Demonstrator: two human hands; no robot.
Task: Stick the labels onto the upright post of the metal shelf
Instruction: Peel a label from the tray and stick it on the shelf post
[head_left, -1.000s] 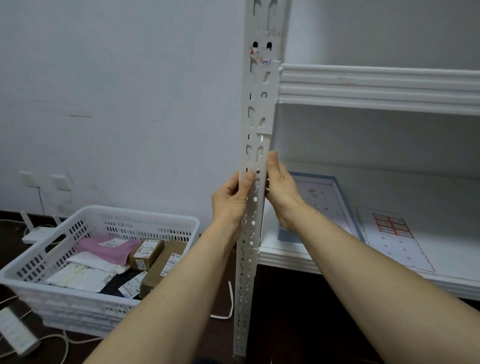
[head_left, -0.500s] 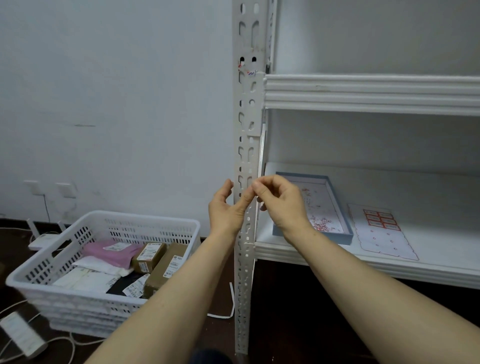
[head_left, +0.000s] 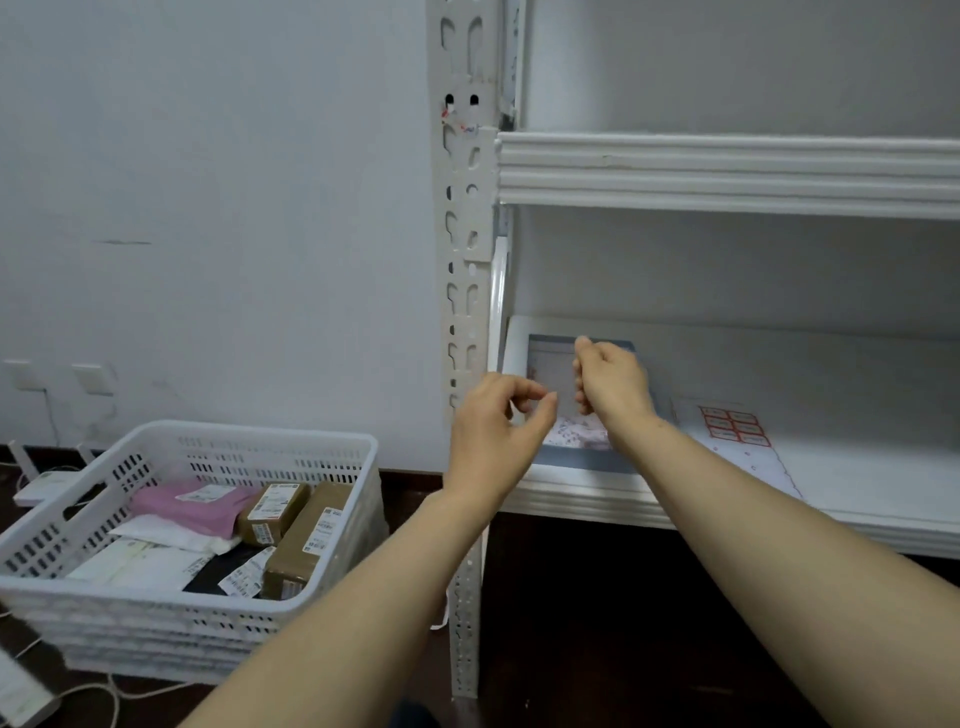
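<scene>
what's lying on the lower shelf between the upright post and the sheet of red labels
In the head view, a shallow blue-rimmed tray, with the right hand hovering over it, between the upright post and the label sheet.

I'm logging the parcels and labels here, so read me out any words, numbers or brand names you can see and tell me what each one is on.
None can be read.
Brown boxes in the white basket: printed shipping labels, too small.
Pink parcel: white label, blurred.
Label sheet on the lower shelf: red-framed labels, text too small.
Upright post: small red and blue scribbles near the upper shelf, unreadable.
</scene>
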